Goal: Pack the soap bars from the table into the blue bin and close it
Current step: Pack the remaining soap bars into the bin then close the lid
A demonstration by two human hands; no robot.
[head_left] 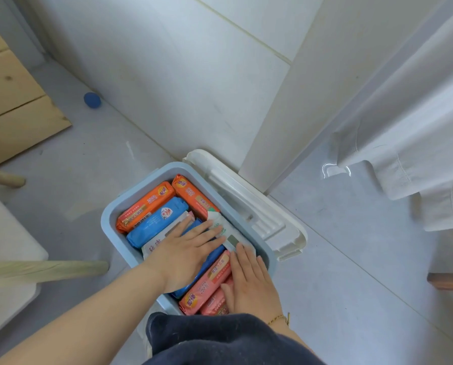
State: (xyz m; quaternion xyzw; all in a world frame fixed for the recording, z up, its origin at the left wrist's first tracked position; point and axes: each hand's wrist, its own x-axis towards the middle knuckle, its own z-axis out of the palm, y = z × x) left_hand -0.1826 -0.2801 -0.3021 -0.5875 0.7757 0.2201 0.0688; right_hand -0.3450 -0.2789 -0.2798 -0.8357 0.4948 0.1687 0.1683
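Note:
The blue bin [107,219] stands on the floor, filled with several wrapped soap bars. Two orange bars [146,206] lie at the far end, a blue bar [154,219] beside them, and pink bars [207,285] at the near end. My left hand [186,254] lies flat, fingers spread, on the white and blue bars in the middle. My right hand [249,283] rests flat on the pink bars and touches a white-green bar [221,225] by the right wall. The white lid [249,204] hangs open on the bin's right side.
A dark trouser knee [220,338] covers the bin's near edge. A wooden-legged stool [14,264] stands at the left, wooden boards [12,96] and a blue ball [92,100] beyond it. White cloth [409,133] hangs at the right.

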